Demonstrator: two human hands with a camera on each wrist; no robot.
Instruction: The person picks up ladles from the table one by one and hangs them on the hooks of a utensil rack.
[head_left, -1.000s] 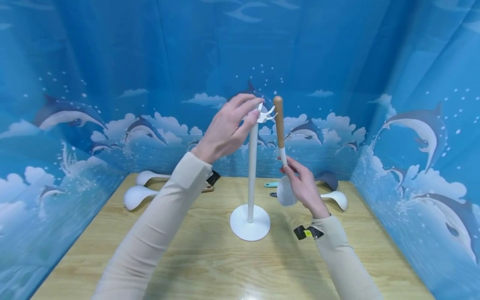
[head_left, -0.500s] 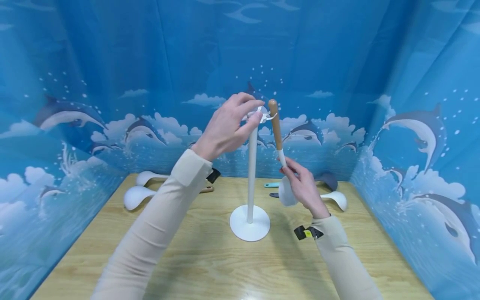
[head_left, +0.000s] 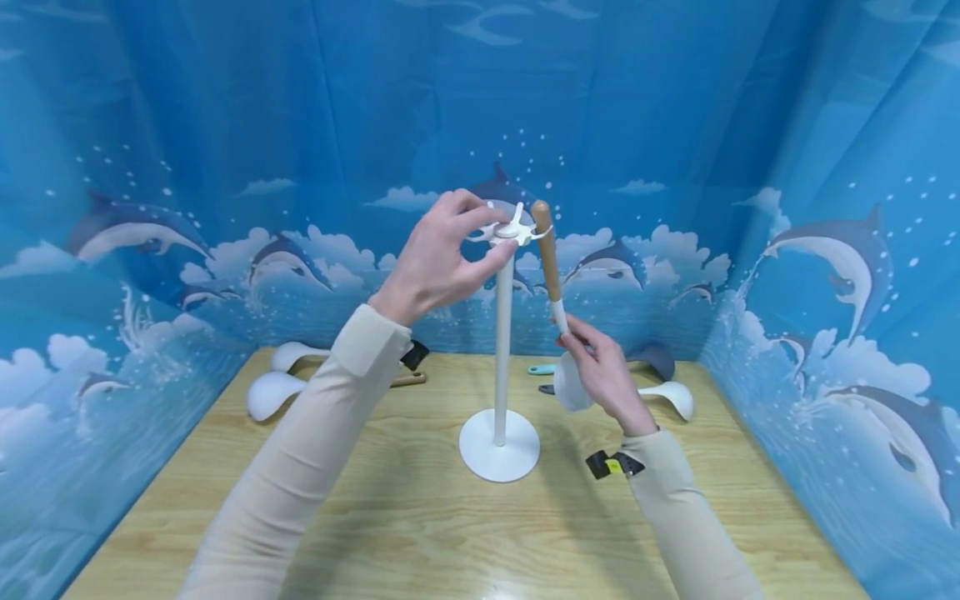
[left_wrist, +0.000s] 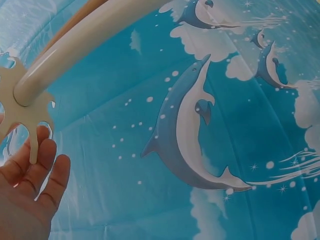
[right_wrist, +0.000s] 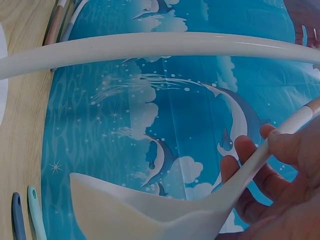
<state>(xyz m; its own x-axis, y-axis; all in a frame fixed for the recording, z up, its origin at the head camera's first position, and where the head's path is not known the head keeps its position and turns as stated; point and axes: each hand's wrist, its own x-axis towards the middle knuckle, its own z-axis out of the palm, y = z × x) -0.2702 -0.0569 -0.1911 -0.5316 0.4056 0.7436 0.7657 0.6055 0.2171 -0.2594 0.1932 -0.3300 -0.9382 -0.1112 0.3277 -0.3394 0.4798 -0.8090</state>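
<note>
A white utensil stand (head_left: 504,350) rises upright from a round base in the head view. At its top, my left hand (head_left: 431,262) pinches the white hook rack (head_left: 517,235) between thumb and fingers; the left wrist view shows the hook rack (left_wrist: 35,115) from below. My right hand (head_left: 609,375) pinches the white neck of a ladle (head_left: 548,262), its wooden handle pointing up and leaning left. The handle's top end meets a hook on the rack's right side. In the right wrist view the white ladle bowl (right_wrist: 135,212) hangs below the fingers.
Two white ladles (head_left: 272,395) lie at the table's left back. At the right back lie a white ladle (head_left: 671,398), a dark ladle (head_left: 654,360) and a teal handle (head_left: 542,369). A blue dolphin curtain (head_left: 637,108) surrounds the wooden table (head_left: 465,533).
The hook rack has turned on the pole under my left hand, which has shifted slightly left. The ladle's handle top has tipped left and slightly down against the hook.
</note>
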